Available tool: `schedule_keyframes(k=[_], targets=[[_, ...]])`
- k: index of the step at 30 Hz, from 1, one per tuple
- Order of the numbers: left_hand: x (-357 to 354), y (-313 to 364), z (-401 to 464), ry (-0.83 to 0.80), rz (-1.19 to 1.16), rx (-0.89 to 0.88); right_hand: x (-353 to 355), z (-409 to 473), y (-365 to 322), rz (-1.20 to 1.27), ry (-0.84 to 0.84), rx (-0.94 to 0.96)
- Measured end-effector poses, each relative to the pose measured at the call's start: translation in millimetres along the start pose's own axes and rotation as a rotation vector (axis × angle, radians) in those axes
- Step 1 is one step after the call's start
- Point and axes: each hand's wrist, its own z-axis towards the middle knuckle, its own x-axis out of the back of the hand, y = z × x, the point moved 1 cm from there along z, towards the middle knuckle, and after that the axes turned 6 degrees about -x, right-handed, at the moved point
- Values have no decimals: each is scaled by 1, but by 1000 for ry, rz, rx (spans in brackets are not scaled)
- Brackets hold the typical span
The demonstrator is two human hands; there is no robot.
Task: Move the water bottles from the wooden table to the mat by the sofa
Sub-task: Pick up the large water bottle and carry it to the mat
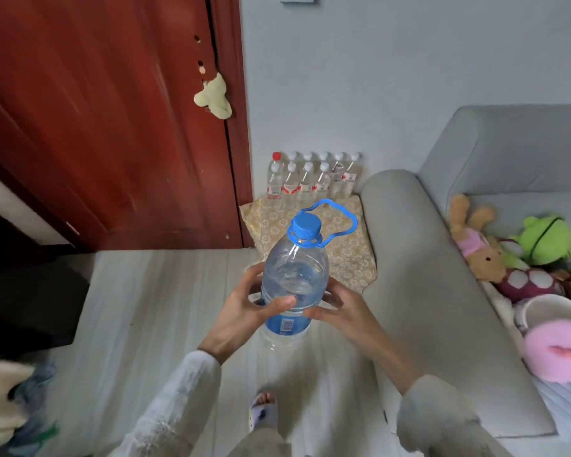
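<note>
I hold a large clear water bottle (294, 278) with a blue cap, blue carry handle and blue label, upright in the air above the floor. My left hand (244, 311) grips its left side and my right hand (340, 308) grips its right side. Just beyond it a yellow flowered mat (350, 255) lies on the floor between the red door and the grey sofa (422, 291). Several small water bottles (310, 179) stand in two rows at the mat's far end against the wall. The wooden table is out of view.
A red-brown door (112, 127) stands at the left with a plush toy (213, 97) hanging on it. Stuffed toys (515, 255) and a pink fluffy thing (557, 351) lie on the sofa seat. Dark objects (30, 308) sit at the left. My slippered foot (264, 410) is on the pale floor.
</note>
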Motion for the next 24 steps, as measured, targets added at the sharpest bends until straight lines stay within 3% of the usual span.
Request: schedule_keyframes(k=[9,24], targets=[[-8,7,166,-118,16,44,77,128,-28,-39,59,-31],[-106,-42,438,-147,52,251,274,352,-15,-87,-26,-228]])
